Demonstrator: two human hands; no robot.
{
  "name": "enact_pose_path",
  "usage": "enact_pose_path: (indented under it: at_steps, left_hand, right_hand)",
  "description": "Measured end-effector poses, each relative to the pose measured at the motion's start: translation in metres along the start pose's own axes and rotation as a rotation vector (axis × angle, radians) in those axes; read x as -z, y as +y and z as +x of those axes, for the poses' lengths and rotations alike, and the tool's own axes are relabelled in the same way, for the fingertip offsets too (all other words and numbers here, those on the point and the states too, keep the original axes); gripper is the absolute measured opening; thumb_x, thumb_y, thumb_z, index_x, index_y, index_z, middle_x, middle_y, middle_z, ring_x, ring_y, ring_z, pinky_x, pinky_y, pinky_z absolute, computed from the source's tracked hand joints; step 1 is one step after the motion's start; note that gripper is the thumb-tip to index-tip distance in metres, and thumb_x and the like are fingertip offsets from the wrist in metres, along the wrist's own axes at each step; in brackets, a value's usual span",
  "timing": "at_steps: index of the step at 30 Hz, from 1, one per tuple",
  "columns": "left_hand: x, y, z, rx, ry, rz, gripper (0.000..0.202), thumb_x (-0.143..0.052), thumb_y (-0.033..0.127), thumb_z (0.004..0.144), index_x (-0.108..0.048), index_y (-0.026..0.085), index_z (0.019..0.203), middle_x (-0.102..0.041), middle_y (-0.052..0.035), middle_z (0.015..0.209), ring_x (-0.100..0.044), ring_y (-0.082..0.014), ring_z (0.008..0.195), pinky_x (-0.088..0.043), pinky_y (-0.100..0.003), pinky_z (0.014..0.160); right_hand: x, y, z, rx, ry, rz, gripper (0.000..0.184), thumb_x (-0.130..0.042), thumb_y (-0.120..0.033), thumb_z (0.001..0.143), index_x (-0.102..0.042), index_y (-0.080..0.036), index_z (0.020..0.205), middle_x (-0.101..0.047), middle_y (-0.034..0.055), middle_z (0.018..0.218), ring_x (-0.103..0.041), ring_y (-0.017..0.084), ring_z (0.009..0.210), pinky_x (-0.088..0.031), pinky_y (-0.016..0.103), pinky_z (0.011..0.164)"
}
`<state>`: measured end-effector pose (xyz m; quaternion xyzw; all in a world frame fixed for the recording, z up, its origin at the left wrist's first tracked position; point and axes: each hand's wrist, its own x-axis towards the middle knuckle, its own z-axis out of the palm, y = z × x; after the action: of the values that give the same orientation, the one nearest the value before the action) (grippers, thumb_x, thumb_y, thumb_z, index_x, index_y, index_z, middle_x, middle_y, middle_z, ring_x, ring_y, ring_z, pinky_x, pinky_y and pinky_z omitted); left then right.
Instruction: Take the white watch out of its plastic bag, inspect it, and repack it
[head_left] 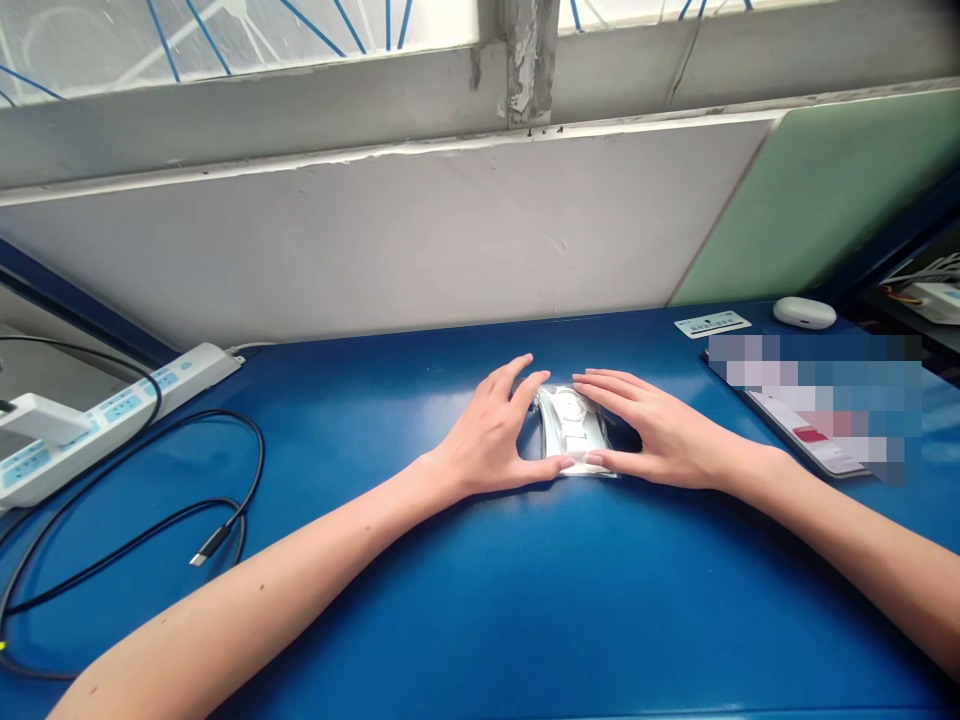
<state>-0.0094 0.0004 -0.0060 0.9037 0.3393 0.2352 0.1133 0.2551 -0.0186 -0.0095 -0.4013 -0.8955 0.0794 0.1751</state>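
Observation:
A small clear plastic pouch with a white, coiled-looking item inside lies flat on the blue table. What the white item is, I cannot make out. My left hand is at the pouch's left side, fingers stretched and apart, its thumb tip at the near edge and its index finger by the far left corner. On the other side, my right hand curves around the right edge with its thumb at the near edge and its fingertips over the far edge. Both hands are open, and neither is closed around the pouch.
At left, a white power strip holds a white plug, and a black cable loops over the blue table. To the right lie a partly pixelated phone-like device, a printed card and a white earbud case. A wall rises behind.

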Motion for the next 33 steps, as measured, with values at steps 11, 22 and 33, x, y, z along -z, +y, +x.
enact_pose_path:
  at_steps: [11, 22, 33]
  left_hand:
    - [-0.0018, 0.0005, 0.0019, 0.042, -0.028, 0.037, 0.089, -0.07, 0.06, 0.08, -0.039, 0.009, 0.146, -0.051, -0.0224, 0.146, -0.048, -0.0373, 0.135, -0.039, -0.053, 0.113]
    - [-0.0011, 0.0, 0.0025, 0.094, -0.038, 0.03, 0.087, -0.07, 0.062, 0.079, -0.044, 0.009, 0.143, -0.049, -0.0235, 0.146, -0.045, -0.0377, 0.138, -0.038, -0.052, 0.115]
    - [0.0017, -0.0011, 0.0038, 0.054, -0.16, 0.012, 0.093, -0.07, 0.062, 0.081, -0.037, 0.011, 0.151, -0.034, -0.0214, 0.16, -0.029, -0.0367, 0.15, -0.029, -0.053, 0.121]
  right_hand:
    - [0.0005, 0.0025, -0.0004, -0.073, -0.05, 0.042, 0.08, -0.06, -0.058, 0.09, -0.039, -0.014, 0.154, -0.045, 0.0205, 0.156, -0.041, 0.038, 0.144, -0.043, 0.056, 0.113]
    - [0.0035, 0.0048, -0.0002, -0.076, -0.063, 0.063, 0.083, -0.061, -0.059, 0.089, -0.036, -0.017, 0.156, -0.043, 0.0193, 0.157, -0.041, 0.038, 0.144, -0.043, 0.056, 0.113]
    - [0.0022, 0.0077, 0.0012, -0.066, -0.066, 0.039, 0.086, -0.061, -0.059, 0.089, -0.031, -0.017, 0.158, -0.041, 0.0179, 0.159, -0.028, 0.039, 0.15, -0.038, 0.06, 0.115]
